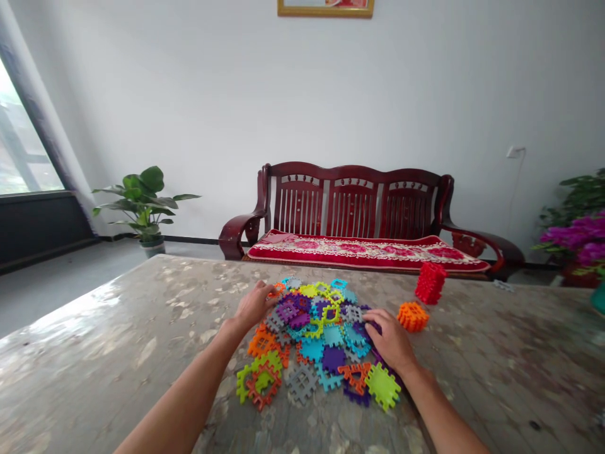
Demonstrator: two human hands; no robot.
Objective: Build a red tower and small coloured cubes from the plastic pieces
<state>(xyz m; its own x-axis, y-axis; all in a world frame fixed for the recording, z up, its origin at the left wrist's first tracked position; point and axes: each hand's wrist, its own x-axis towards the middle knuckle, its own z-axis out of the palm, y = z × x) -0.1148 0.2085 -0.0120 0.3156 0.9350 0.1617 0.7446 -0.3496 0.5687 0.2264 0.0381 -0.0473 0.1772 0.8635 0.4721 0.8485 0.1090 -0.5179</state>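
A heap of flat plastic interlocking tiles with notched edges lies on the table in purple, blue, green, grey and orange. My left hand (256,304) rests at the heap's far left edge, its fingers stretched to a small orange tile (278,288). On the right side, my right hand (390,338) has its fingers apart, their tips touching the heap near a grey lattice tile (352,313) and purple ones. Nearest me are a lime green solid tile (383,386), an orange triangular tile (356,376) and a grey window tile (302,383).
Right of the heap stand a red stack of tiles (430,283) and a lower orange stack (413,316). A patterned cloth covers the table (118,353). Beyond it is a dark wooden bench (357,205) with a red cushion (368,252). Purple flowers (579,238) stand far right.
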